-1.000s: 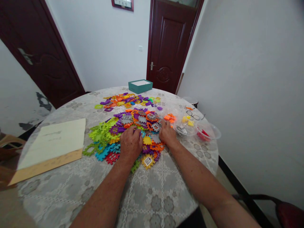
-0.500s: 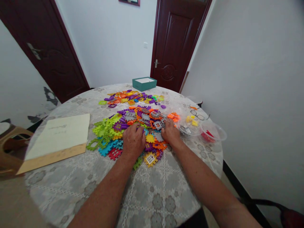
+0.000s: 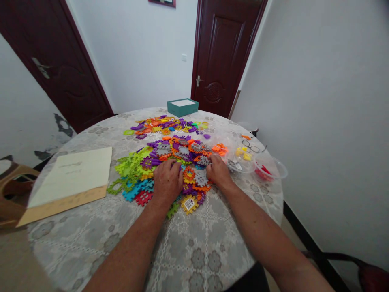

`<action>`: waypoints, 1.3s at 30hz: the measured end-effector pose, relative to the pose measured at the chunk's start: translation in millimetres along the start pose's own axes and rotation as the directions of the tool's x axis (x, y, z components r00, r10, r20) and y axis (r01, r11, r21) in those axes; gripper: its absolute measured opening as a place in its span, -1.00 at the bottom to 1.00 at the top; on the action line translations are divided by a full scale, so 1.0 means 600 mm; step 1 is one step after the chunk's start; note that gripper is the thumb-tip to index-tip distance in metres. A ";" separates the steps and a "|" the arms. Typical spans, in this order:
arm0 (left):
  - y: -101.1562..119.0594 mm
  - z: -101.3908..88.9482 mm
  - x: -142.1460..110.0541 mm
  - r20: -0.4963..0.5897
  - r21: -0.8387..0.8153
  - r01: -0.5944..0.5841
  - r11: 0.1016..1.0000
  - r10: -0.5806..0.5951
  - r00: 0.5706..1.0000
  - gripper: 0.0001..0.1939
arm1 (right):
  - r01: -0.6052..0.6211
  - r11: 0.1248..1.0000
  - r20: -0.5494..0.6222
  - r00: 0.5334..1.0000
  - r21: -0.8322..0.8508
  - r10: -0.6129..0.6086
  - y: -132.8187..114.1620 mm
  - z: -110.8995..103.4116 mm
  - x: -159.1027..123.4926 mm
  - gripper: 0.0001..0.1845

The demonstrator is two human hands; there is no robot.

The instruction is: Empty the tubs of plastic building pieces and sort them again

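A heap of interlocking plastic building pieces lies in front of me. My left hand (image 3: 168, 183) rests at its near side with fingers curled down; a bit of purple shows at the fingertips, but what they hold is hidden. My right hand (image 3: 219, 172) is at the heap's right side, fingers bent in beside a grey piece (image 3: 201, 177); its grip is hidden too. Between the hands lies an orange ring-shaped piece (image 3: 189, 173). Nearer me is a yellow piece with a white window (image 3: 189, 203). Lime green pieces (image 3: 130, 164) spread out left of my left hand.
Behind is a second heap of pieces (image 3: 165, 125), then a green box (image 3: 182, 108). Clear plastic bowls on the right hold yellow pieces (image 3: 243, 153) and red pieces (image 3: 263, 173). Glasses (image 3: 254, 148) lie beyond them. A paper sheet (image 3: 73, 172) lies left on the round table (image 3: 121, 251).
Between my hands, the yellow toothed piece no longer shows where it was; an orange ring piece shows there instead. More of the grey piece by my right hand is visible. The view has shifted slightly.
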State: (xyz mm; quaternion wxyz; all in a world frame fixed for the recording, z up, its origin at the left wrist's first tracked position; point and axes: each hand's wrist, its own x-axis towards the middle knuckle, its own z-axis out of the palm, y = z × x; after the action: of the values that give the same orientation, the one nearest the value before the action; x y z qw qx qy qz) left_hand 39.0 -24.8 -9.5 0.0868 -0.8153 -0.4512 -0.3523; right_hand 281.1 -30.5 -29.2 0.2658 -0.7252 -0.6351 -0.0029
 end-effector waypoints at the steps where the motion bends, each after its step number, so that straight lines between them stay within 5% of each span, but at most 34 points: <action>1: 0.000 0.000 0.000 -0.003 0.001 -0.001 1.000 0.001 1.000 -0.75 | 0.021 1.000 -0.025 0.999 0.021 -0.020 0.003 0.002 0.002 -0.55; 11: 0.000 -0.001 0.000 0.001 -0.012 -0.004 1.000 0.004 1.000 -0.74 | 0.099 0.995 0.073 0.992 0.007 -0.099 0.011 0.014 0.000 -0.45; 16: 0.002 -0.004 0.003 -0.028 -0.031 -0.013 0.999 0.012 1.000 -0.75 | 0.094 0.995 0.071 0.993 -0.024 -0.092 0.013 0.014 0.008 -0.58; 23: 0.013 -0.016 0.006 -0.116 -0.143 -0.053 0.988 0.037 0.993 -0.70 | 0.038 0.988 -0.133 0.991 0.149 -0.018 0.002 -0.022 0.010 -0.82; 26: 0.022 -0.023 0.005 -0.135 -0.241 -0.085 0.967 0.053 0.989 -0.65 | -0.011 0.892 -0.066 0.997 0.452 0.046 -0.022 -0.045 0.003 -0.80; 31: 0.029 -0.025 0.005 -0.053 -0.388 0.000 0.922 -0.022 0.998 -0.59 | -0.217 0.519 0.287 0.956 0.827 -0.058 -0.073 -0.051 -0.021 -0.68; 39: 0.025 -0.027 0.009 0.129 -0.510 0.219 0.832 -0.178 0.976 -0.72 | -0.299 0.446 0.407 0.898 0.844 -0.168 -0.101 -0.043 -0.041 -0.72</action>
State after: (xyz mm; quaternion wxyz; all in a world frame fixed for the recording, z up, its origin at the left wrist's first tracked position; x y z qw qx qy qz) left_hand 44.7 -37.2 8.8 -0.1914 -0.7698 -0.4241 -0.4369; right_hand 228.9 -60.1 7.3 0.4576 -0.4818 -0.5530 0.5027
